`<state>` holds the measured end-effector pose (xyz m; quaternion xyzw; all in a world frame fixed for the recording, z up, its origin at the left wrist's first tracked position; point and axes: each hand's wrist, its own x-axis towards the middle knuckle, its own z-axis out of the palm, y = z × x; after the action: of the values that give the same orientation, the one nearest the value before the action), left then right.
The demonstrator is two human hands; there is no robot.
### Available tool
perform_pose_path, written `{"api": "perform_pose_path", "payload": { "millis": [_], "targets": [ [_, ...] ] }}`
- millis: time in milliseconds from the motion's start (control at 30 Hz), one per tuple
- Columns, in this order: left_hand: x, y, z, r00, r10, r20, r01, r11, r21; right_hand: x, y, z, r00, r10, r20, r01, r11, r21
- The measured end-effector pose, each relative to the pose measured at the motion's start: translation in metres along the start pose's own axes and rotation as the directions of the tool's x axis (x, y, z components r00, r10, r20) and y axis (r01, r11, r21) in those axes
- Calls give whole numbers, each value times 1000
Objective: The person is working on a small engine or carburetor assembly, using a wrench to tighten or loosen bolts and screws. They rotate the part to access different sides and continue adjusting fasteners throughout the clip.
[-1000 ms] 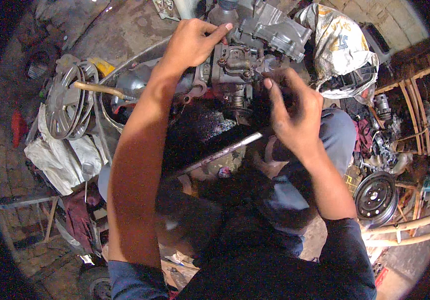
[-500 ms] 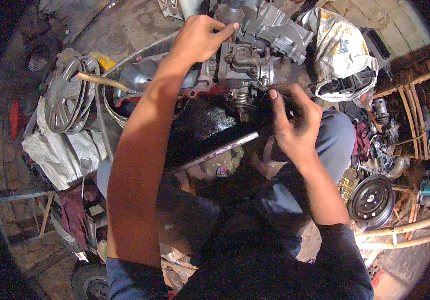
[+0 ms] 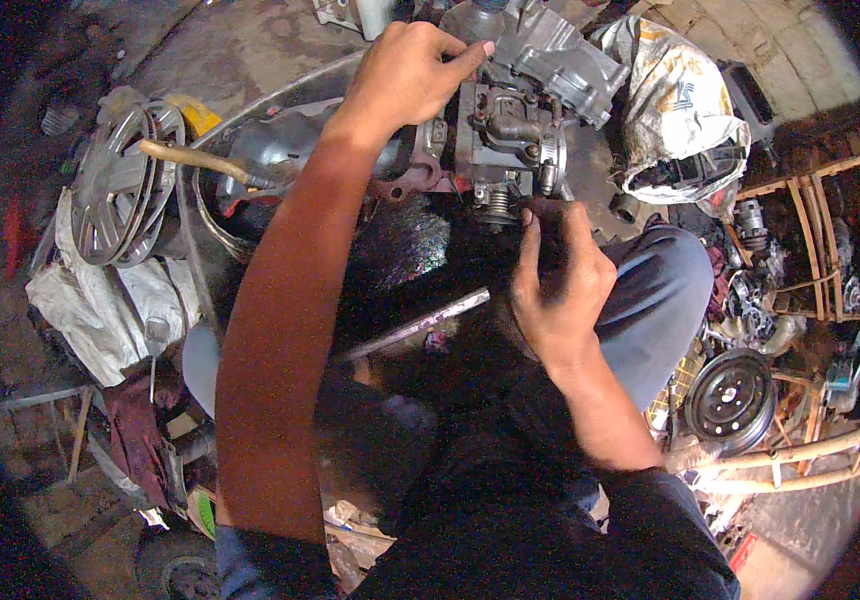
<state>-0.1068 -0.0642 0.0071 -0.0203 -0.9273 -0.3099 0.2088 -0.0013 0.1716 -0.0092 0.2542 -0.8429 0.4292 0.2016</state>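
A grey metal throttle body (image 3: 512,135) with a coil spring (image 3: 496,203) at its near end sits in front of me, over a dark, oily pan (image 3: 420,240). My left hand (image 3: 412,78) is closed at its far left edge, thumb stretched to the right; the other fingertips are hidden behind it. Just right of the spring, my right hand (image 3: 565,285) is closed, thumb and forefinger brought together. Whatever lies between them is too dark to make out. A ribbed grey metal casing (image 3: 560,65) lies beyond the throttle body.
Left stand silver wheel covers (image 3: 115,190), a wooden handle (image 3: 190,158) and a white sack (image 3: 115,310). Another white sack (image 3: 685,110) holding dark parts lies at the far right. A black wheel rim (image 3: 732,395) and a wooden rack (image 3: 820,235) are farther right.
The throttle body has shifted slightly right and turned, with my left hand moving along. My right hand has come nearer and left, from its side ring to beside the spring.
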Motion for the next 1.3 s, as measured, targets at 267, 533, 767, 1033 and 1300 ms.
{"api": "perform_pose_path", "payload": {
  "millis": [267,533,767,1033,1300],
  "targets": [
    [-2,1,2,998,33,-50,-32,999,19,6,-12,-4,995,-25,95,40,987,-157],
    [-1,0,2,999,4,-32,-1,996,87,11,-14,-2,987,12,160,23,975,-219],
    [-1,1,4,999,-16,-38,19,997,77,16,-12,-11,977,-7,214,69,957,-281],
    [0,-2,4,998,14,-62,-10,998,67,4,-13,-19,995,62,77,-51,990,-131],
    [-1,-2,2,999,20,-28,-18,997,69,-3,-3,-25,998,22,66,-18,998,-65]
  ]
}}
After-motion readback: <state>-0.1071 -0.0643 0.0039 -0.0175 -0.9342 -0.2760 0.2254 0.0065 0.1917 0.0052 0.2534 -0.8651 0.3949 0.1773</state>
